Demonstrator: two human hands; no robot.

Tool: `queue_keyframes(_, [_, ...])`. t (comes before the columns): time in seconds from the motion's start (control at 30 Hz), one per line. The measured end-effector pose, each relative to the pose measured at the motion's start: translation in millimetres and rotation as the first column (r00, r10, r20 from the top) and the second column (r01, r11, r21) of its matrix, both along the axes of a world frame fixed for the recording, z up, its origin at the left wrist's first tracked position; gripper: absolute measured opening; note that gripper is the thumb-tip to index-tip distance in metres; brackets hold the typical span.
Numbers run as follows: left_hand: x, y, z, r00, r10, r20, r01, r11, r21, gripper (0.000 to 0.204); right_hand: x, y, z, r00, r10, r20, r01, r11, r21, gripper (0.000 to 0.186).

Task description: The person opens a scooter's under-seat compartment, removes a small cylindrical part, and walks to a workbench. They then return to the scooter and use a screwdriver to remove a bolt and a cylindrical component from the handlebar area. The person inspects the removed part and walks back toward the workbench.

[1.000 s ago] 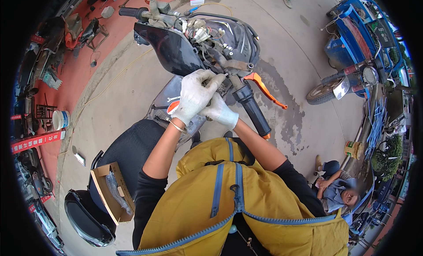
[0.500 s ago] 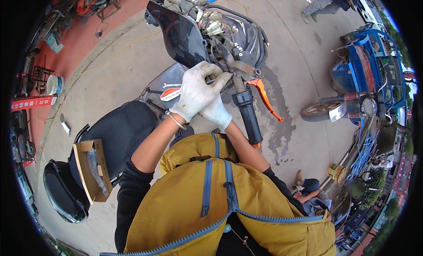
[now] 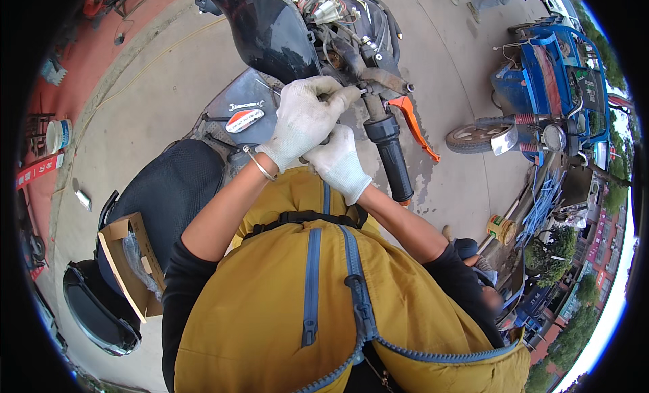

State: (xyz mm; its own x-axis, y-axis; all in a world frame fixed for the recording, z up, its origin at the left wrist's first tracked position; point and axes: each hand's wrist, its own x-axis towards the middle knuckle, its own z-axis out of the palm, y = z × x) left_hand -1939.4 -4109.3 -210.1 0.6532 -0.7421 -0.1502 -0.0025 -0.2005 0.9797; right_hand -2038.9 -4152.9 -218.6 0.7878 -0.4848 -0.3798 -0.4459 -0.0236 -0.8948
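In a white glove, my left hand (image 3: 307, 116) reaches over the scooter's handlebar stem. Its thumb and forefinger are pinched together beside the metal handlebar clamp (image 3: 384, 78); a tiny pale tip shows there, too small to name. Lower and closer to me is my right hand (image 3: 343, 164), also gloved, its fingers curled in below the left wrist. A bit of something dark shows at those fingers, mostly hidden. To the right of both hands, a black handlebar grip (image 3: 390, 156) and an orange brake lever (image 3: 414, 128) stick out toward me.
On the scooter's footboard lie a wrench (image 3: 246, 105) and a red-and-white packet (image 3: 245, 120). An open cardboard box (image 3: 128, 264) with a bagged part rests by the black seat (image 3: 172, 183). Exposed wiring (image 3: 330, 11) is ahead. A blue three-wheeler (image 3: 547, 82) and people are at right.
My right hand has drawn back toward me, apart from the left fingers. My left fingers now reach the clamp. The view has shifted, and the wrench and packet show more fully.
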Motion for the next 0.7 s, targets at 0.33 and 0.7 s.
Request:
queue_keyframes(0.33, [-35.4,0.1,-18.3,0.73,-0.202,-0.653,0.158,0.979,-0.126,0.038,-39.7,8.8,38.6,0.843,-0.105,-0.528,0.172,0.982,0.079,0.023])
queue_keyframes(0.7, [-32.7,20.2,-1.9,0.926,-0.167,-0.337,0.076,0.96,-0.269,0.028,-52.8,-12.9,25.7,0.947,0.208,-0.246,-0.144,0.957,0.252,0.055])
